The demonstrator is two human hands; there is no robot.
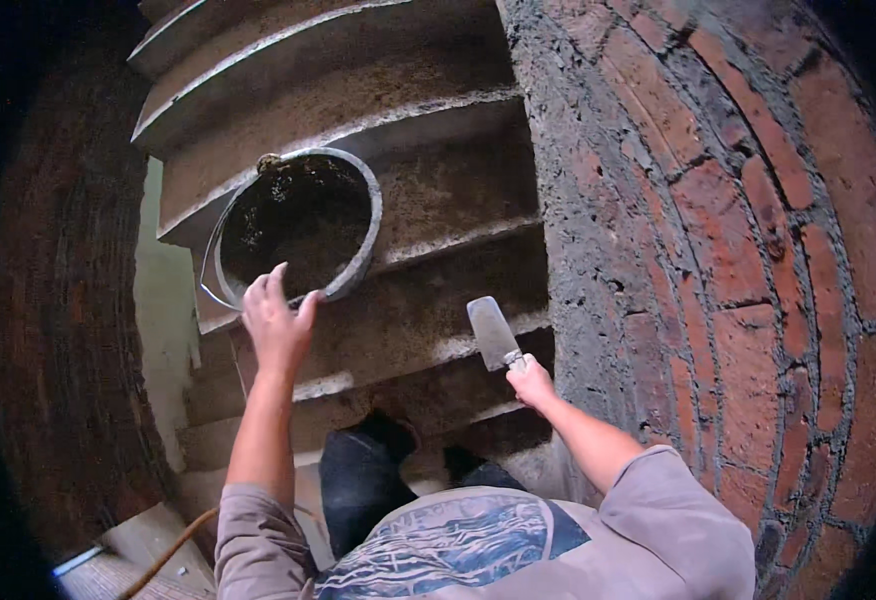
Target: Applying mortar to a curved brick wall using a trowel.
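Note:
A round bucket [375,205] with a pale rim and a thin wire handle [204,270] stands on the stairs ahead, a little to the left. Its inside is dark, with a wet-looking lump stuck on the far rim; how full it is I cannot tell. My left hand [276,325] is at the bucket's near rim, fingers spread, one finger reaching over the opening and the thumb beside the rim. A trowel [491,330] with a flat grey blade points up and away from my right hand [531,382], which is closed round its handle.
Concrete steps [438,185] with pale worn edges climb ahead. Along the right runs a rough brick wall [728,330] with a grey mortar edge. A dark wall [68,300] stands at left. Boards [153,545] and an orange-brown cord [173,545] lie at lower left.

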